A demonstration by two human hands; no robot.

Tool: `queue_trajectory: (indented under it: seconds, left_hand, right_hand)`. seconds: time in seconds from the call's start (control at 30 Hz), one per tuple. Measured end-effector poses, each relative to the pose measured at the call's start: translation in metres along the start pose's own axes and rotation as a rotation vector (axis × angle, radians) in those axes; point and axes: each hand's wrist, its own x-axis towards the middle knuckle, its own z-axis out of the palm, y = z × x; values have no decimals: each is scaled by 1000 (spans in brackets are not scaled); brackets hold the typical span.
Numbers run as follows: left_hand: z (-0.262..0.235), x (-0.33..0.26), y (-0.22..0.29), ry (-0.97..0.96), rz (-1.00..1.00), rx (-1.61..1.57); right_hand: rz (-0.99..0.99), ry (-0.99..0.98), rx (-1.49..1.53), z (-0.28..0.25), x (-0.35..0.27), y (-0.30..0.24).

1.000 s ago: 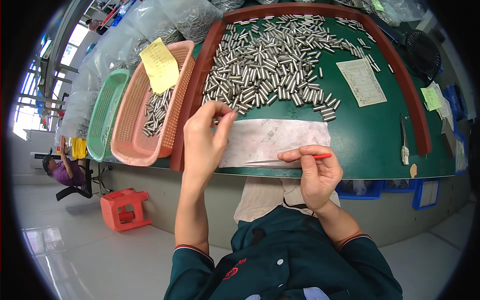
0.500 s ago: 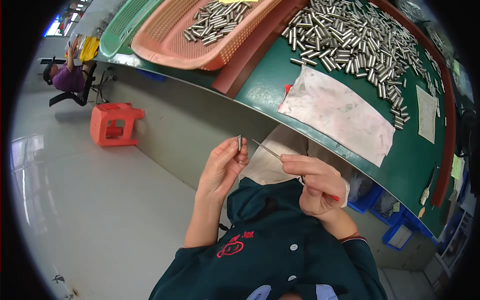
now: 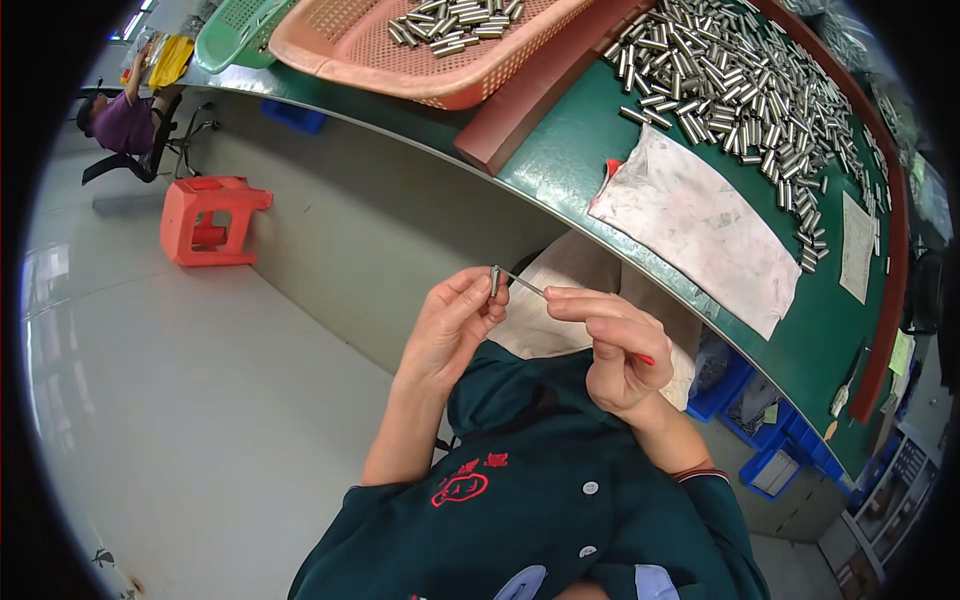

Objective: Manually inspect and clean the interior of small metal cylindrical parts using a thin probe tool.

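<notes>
Upright between the thumb and fingers of my left hand [image 3: 450,325] is a small shiny metal cylinder [image 3: 494,284]. My right hand [image 3: 622,350] is closed around a thin metal rod tool [image 3: 526,284], whose red end [image 3: 645,359] shows at the palm side. The rod's tip meets the upper part of the cylinder, or lies right beside it; whether it enters an opening I cannot tell. Both hands are in front of my body, short of the table edge. Many similar metal cylinders [image 3: 745,95] lie heaped on the green table [image 3: 545,165].
A stained white cloth [image 3: 705,220] lies along the table's near edge. Left of a reddish-brown bar [image 3: 540,95] stands a pink basket [image 3: 440,88] holding cylinders, beside a green basket [image 3: 225,45]. Blue bins [image 3: 755,410] are below the table. A red stool [image 3: 210,222] and a seated person [image 3: 122,122] are at left.
The rod's tip has come from a gap away up to the cylinder, as my right hand moved left. My view has shifted slightly.
</notes>
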Motion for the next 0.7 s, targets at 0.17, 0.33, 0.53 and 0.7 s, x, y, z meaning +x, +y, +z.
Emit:
queue_trajectory:
  seconds: [0.17,0.33,0.53,0.7]
  left_hand:
    - [1,-1,-1,23,10,17]
    - [0,0,-1,-10,11,21]
    - [-6,0,-6,27,89,58]
    - [-2,-2,-4,66,76,35]
  right_hand:
    - [-10,58,20,3,-1,0]
    - [-18,58,22,3,-2,1]
    - [-46,50,17,5,-2,2]
    - [-60,52,27,6,-3,3]
